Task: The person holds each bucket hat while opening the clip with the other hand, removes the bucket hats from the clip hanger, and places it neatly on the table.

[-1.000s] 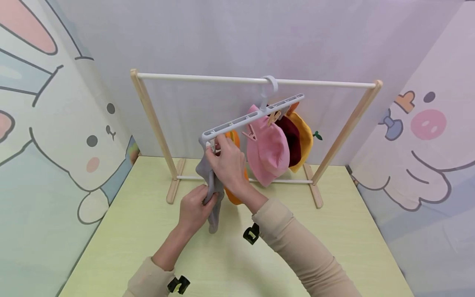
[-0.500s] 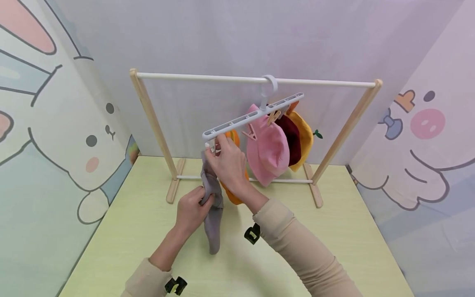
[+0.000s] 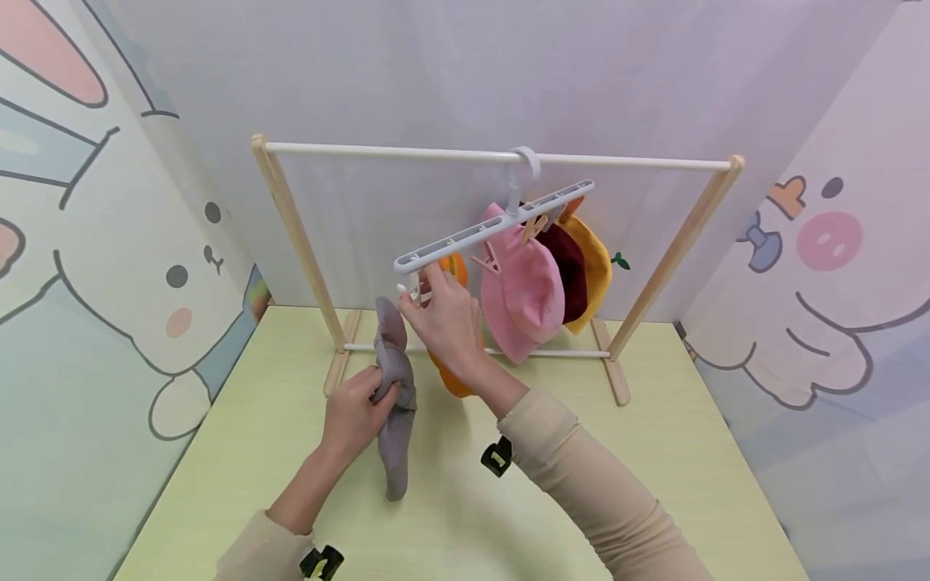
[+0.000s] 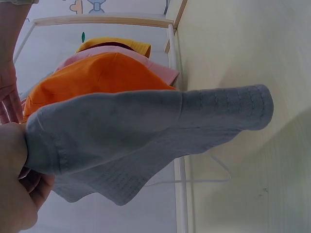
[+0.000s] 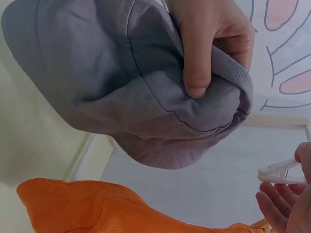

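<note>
My left hand [image 3: 358, 411] grips a folded grey bucket hat [image 3: 395, 436] by its crown, thumb on the near side. The hat hangs upright, left of and apart from the hanger's near end. Just under that end, my right hand [image 3: 446, 319] pinches a white clothespin [image 5: 278, 172] between thumb and fingers. The light grey hanger [image 3: 465, 238] slants toward me from the rail. Behind my right hand an orange hat [image 4: 97, 73] is partly hidden. Farther along hang a pink hat [image 3: 525, 294], a dark red hat [image 3: 572, 270] and a yellow hat [image 3: 594, 258].
A rack with a white rail [image 3: 385, 151] and wooden posts [image 3: 676, 258] stands at the back of the pale table [image 3: 581, 468]. Pink and tan clothespins [image 3: 534, 229] sit along the hanger. Cartoon-printed cloth walls [image 3: 109, 323] enclose the sides.
My left hand has drawn the grey hat down and left, away from the clothespin and the hanger's end. My right hand has stayed nearly still with the clothespin.
</note>
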Motion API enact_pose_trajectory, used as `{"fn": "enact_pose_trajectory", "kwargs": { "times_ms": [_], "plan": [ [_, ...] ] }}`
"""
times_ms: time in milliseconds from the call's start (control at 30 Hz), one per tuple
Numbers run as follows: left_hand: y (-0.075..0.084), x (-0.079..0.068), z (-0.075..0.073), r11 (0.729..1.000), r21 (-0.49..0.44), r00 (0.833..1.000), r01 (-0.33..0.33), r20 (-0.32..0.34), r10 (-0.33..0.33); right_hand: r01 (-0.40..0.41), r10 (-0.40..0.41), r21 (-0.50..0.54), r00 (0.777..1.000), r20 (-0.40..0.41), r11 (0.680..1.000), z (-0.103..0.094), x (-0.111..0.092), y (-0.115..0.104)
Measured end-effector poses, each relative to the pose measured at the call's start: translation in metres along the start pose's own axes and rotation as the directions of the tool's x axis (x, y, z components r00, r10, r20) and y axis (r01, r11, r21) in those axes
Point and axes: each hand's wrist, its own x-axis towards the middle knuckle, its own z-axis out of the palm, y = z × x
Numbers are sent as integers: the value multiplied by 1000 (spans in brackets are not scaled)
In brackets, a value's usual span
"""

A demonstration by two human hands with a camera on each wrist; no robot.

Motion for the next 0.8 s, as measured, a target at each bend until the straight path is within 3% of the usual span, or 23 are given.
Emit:
{"fn": "enact_pose_trajectory", "kwargs": {
  "times_ms": [800],
  "plan": [
    [-25,-1,-35,988,151,999,-41,37,35,24,-24,0,999,45,1000,-1,-1,7]
  ]
}}
